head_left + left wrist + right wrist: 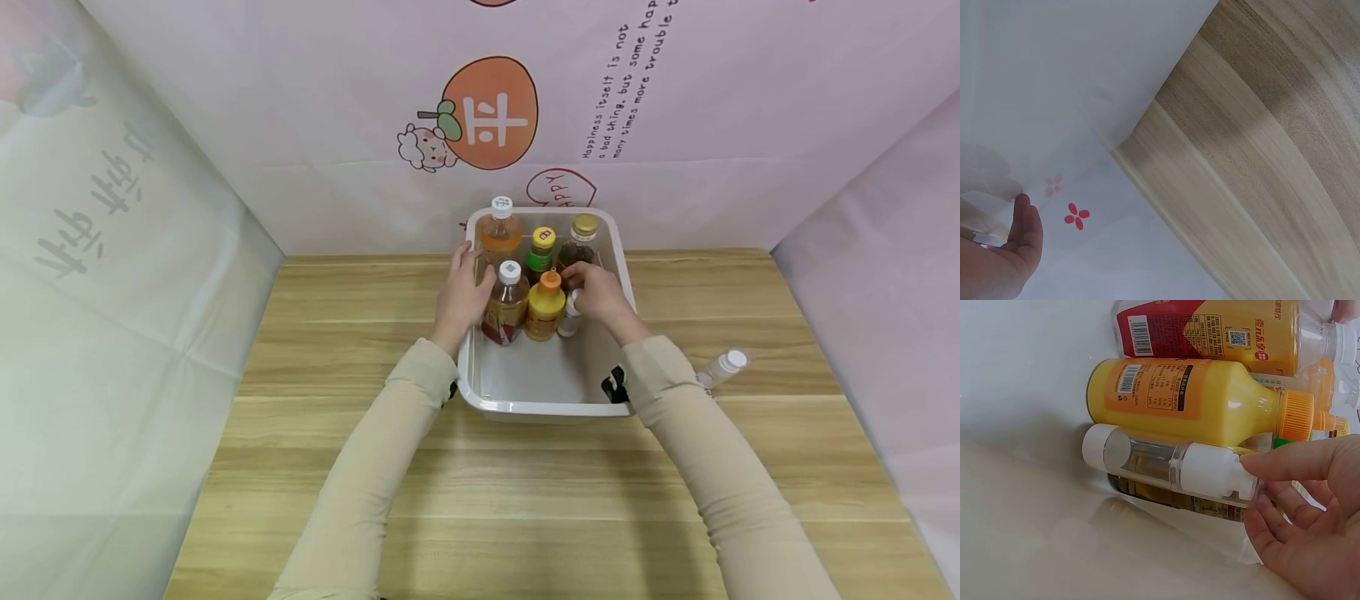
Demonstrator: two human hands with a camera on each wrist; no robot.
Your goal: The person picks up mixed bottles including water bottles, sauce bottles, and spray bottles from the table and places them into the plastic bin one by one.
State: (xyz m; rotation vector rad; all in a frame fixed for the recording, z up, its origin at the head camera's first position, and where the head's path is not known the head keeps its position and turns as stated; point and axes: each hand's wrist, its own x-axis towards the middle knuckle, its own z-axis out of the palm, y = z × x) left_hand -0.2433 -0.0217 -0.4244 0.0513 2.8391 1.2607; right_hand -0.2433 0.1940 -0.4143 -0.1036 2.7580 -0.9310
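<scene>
In the head view my right hand (600, 292) reaches into a white plastic bin (547, 408). It pinches the narrow white top of a small clear-and-white pump bottle (1147, 459) between thumb and fingers. The pump bottle stands against a yellow squeeze bottle (1172, 394) with an orange nozzle cap. My left hand (463, 300) lies at the bin's left rim, fingers extended, thumb beside a white-capped drink bottle (506, 308). In the left wrist view the left hand (1007, 256) shows only at the lower left edge.
Behind these stand an orange drink bottle (501, 237), a yellow-capped bottle (540, 254) and a gold-capped jar (581, 242). A small white-capped clear bottle (723, 367) is on the wooden table (337, 400), right of the bin, partly behind my right sleeve. Printed cloth walls (337, 125) surround the table.
</scene>
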